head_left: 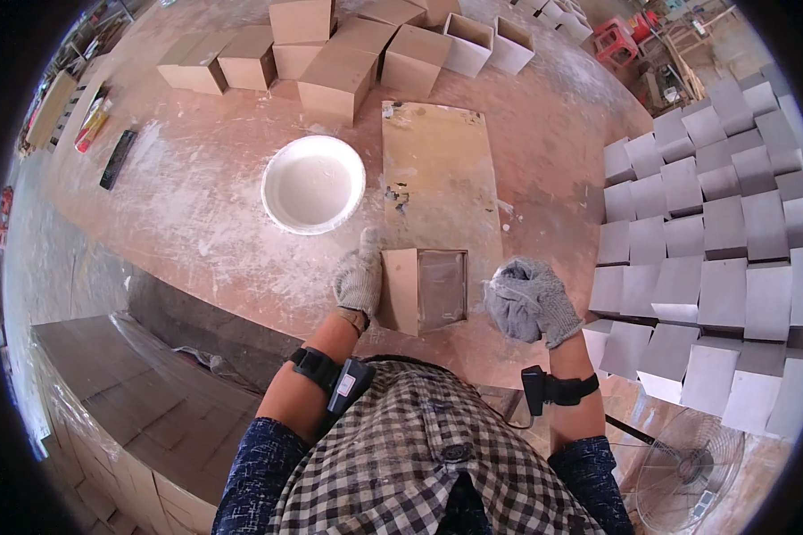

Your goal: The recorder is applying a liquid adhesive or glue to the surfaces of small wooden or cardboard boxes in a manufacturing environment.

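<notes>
A small brown cardboard box (399,290) rests near the front edge of the table, its dark, open-looking square face framed by a thin rim. Against its left side lies my left hand (359,278) in a grey knit glove, gripping the box edge, with one finger pointing away from me. To the right of the box and apart from it, my right hand (533,303), gloved too, is closed around a greyish bundle with a whitish edge; its kind is not clear. Beyond the left hand stands a round white tub (313,185) of pale, whitish paste or liquid.
A worn flat board (439,169) lies beyond the box. Brown boxes (339,71) and two white-sided open boxes (468,45) stand at the back. Rows of grey-white blocks (723,223) fill the right. A dark bar (119,160) lies left; a fan (691,464) stands lower right.
</notes>
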Tool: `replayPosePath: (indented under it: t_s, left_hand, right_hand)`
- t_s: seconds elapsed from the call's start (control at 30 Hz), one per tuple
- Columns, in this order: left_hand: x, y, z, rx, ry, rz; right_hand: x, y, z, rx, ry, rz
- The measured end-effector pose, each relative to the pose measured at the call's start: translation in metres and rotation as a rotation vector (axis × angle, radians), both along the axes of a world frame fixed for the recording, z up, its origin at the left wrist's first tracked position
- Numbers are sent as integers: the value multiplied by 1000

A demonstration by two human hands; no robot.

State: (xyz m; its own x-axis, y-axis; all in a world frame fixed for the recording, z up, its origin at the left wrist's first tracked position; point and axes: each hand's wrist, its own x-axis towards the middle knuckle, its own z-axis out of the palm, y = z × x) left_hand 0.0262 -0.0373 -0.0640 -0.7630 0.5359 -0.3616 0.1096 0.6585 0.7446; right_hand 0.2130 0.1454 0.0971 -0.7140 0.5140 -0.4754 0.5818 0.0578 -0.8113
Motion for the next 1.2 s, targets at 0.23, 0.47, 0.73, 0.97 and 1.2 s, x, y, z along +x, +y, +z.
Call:
replayPosePath:
  t_s: [0.23,0.47,0.73,0.97,1.2]
  left_hand:
    - [-2,1,7,93,-178,249]
    - [6,-6,38,3,-307,381]
    - [33,-4,105,332,-492,363]
    - [41,16,90,330,-570,364]
    - [40,7,55,431,-554,400]
  right_hand:
    - [-9,-39,-16,532,-123,426]
    - [-3,-55,-13,641,-265,480]
    - [-6,-51,-29,724,-450,474]
    - [-2,-37,-49,833,-592,616]
    - [3,-34,-37,742,-517,672]
